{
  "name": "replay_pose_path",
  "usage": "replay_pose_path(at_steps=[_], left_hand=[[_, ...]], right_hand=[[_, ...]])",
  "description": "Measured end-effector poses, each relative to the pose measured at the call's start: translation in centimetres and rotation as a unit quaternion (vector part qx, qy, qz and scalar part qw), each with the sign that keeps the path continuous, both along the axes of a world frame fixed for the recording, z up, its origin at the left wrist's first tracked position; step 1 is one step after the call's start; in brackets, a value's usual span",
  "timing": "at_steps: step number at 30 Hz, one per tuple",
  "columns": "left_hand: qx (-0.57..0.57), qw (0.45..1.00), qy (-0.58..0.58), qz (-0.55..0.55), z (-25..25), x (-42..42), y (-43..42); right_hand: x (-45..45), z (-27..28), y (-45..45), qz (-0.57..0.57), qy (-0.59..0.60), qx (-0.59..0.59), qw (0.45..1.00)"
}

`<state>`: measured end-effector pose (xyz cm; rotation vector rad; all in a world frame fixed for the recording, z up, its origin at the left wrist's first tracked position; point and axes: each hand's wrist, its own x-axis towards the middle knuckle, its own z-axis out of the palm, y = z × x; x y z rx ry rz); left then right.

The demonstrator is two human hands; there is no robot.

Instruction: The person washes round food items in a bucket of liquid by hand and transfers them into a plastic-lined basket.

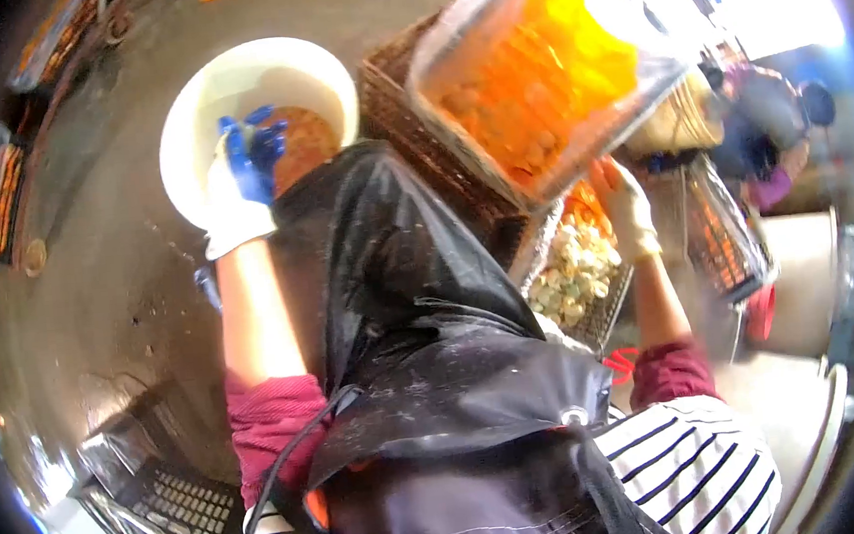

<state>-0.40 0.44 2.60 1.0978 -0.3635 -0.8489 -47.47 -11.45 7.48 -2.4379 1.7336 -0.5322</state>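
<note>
My left hand (254, 165), in a white glove with blue fingers, is over the mouth of a white bucket (177, 116). Its fingers are spread, and I make out nothing held in them. Pinkish-brown pieces (307, 144) lie in the bucket. My right hand (627, 206), in a pale glove, is beside the lower right edge of a clear-lined tub (419, 72) of orange pieces (525, 109). Its fingers look stretched out; their tips are partly hidden by the tub's edge. Close by, a basket (606, 315) holds pale, round shell-like pieces (578, 273).
The tub rests on a brown crate (405, 118). A dark apron (430, 307) covers my lap between bucket and tub. At the right are a black crate (725, 233) and another person (762, 120). A dark crate (180, 507) stands at the lower left on wet floor (100, 323).
</note>
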Motion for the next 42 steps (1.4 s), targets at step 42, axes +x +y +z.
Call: replay_pose_path(at_steps=[42], left_hand=[[-0.062,0.958,0.0,0.279,4.1,5.7,27.0]], right_hand=[[0.9,-22.3,-32.8,0.566,0.413,-0.115,0.704]])
